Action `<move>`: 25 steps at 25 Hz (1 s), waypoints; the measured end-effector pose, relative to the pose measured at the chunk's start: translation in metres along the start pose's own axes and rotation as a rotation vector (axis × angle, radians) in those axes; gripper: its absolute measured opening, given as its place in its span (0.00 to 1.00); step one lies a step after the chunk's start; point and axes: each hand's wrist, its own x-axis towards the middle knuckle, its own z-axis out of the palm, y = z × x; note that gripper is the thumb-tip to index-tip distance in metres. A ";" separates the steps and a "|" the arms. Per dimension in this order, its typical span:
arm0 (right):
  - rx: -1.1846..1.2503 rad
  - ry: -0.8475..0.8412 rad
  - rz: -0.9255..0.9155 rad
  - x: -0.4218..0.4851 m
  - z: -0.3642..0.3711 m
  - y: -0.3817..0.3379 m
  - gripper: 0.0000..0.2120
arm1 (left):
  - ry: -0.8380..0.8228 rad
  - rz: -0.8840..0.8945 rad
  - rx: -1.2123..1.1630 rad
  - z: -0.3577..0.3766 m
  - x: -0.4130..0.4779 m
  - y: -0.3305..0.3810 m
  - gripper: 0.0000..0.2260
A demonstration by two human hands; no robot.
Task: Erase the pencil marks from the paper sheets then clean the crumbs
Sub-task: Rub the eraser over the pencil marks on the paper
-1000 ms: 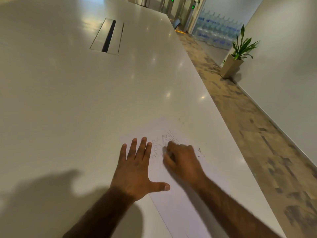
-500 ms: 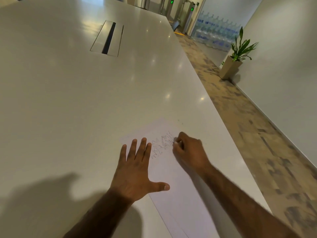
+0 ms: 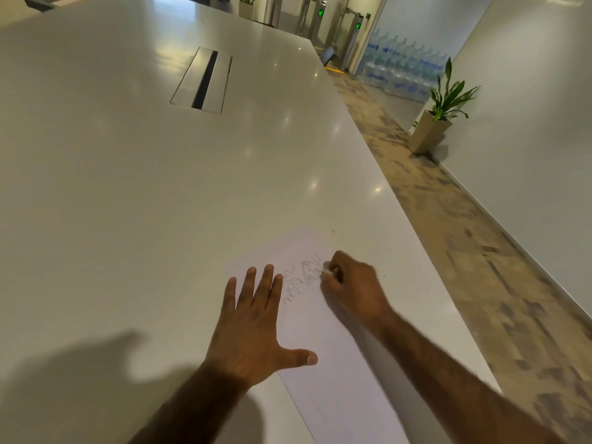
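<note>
The paper sheet (image 3: 323, 354) lies flat on the white table (image 3: 144, 193), close to me and near the table's right edge. The pencil marks (image 3: 302, 278) are gray scribbles on the far part of the sheet. My right hand (image 3: 354, 288) is at the right end of the marks. Its fingers are curled tight and pinch a small pale thing (image 3: 326, 271) against the paper; it is too small to tell what it is. My left hand (image 3: 253, 325) lies flat, fingers spread out straight, just left of the marks. Its fingertips and thumb press on the sheet. Far up the table is a long metal slot (image 3: 202, 80). Off to the right, a potted plant (image 3: 431, 133) stands by the wall, with stacked water bottles (image 3: 398, 70) behind it.
</note>
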 end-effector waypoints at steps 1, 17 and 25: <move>0.002 -0.037 -0.106 -0.018 0.013 -0.015 0.09 | 0.008 0.001 -0.003 0.001 0.000 0.000 0.61; -0.125 0.008 0.014 -0.005 -0.001 0.013 0.12 | 0.003 -0.009 0.005 0.001 0.002 -0.001 0.63; 0.038 -0.002 0.002 -0.018 0.018 0.001 0.08 | 0.001 -0.001 -0.003 -0.001 0.002 0.000 0.64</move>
